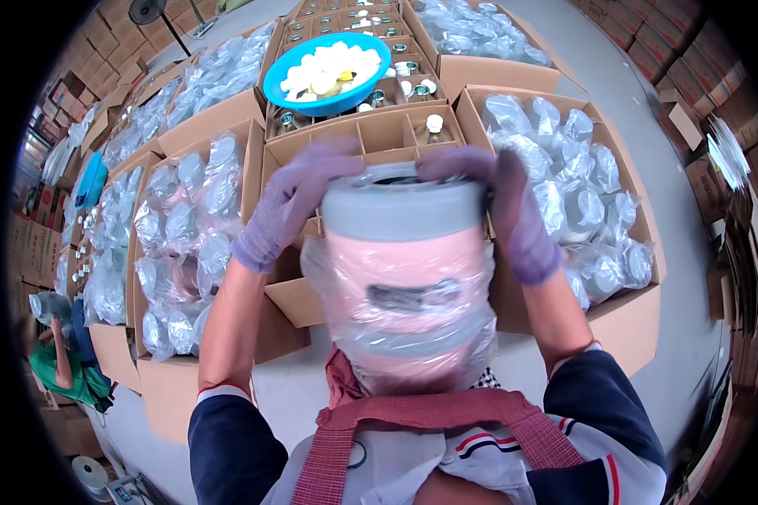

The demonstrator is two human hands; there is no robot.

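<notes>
A large pink canister [404,265] with a grey top band is in front of my chest, its lower part covered by a clear plastic bag [480,337]. My left hand [290,198], in a purple knit glove, grips the left of its upper rim. On the right of that rim, my gloved right hand [518,210] has its fingers curled over the edge. Both sets of fingers are blurred by motion. A dark opening shows at the canister's top. Just beyond stands a divided carton [387,135] with glass bottles, one white-capped bottle [434,128] among them.
A blue basin [337,105] of white caps rests on the divided cartons. Open boxes of plastic-wrapped grey-topped items [181,223] flank me, with more wrapped items [556,160] at right. A person in green [63,370] works at far left. Flattened cardboard [745,261] lines the right side.
</notes>
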